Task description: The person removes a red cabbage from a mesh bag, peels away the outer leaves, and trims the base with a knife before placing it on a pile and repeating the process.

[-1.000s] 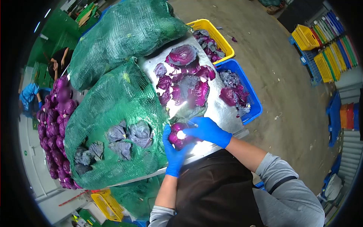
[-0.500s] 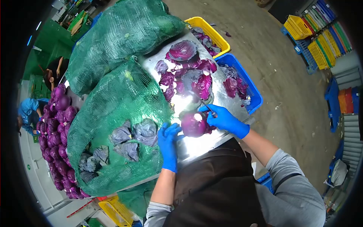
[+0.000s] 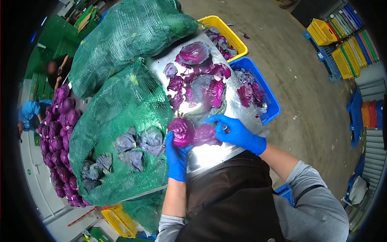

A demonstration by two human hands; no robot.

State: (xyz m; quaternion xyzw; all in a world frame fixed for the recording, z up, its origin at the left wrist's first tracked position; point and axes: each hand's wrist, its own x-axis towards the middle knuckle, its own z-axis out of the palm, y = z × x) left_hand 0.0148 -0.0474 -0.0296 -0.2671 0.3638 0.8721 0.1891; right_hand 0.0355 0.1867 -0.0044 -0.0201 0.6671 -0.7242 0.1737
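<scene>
My left hand, in a blue glove, is closed around the side of a trimmed red cabbage above the near edge of the metal table. Just right of the cabbage is a loose purple leaf, smeared by motion. My right hand, also gloved in blue, is curled around a knife; only the end of its handle shows clearly, and the blade cannot be made out. Beyond both hands, peeled cabbage leaves lie scattered over the metal.
A green mesh sack with outer leaves on it lies left, another full sack behind. Blue and yellow crates of leaves stand along the right side. Stacked red cabbages and two people are far left.
My left hand has taken hold of the cabbage, which has moved left, away from my right hand. A leaf now shows apart from it. The knife has turned in my right hand.
</scene>
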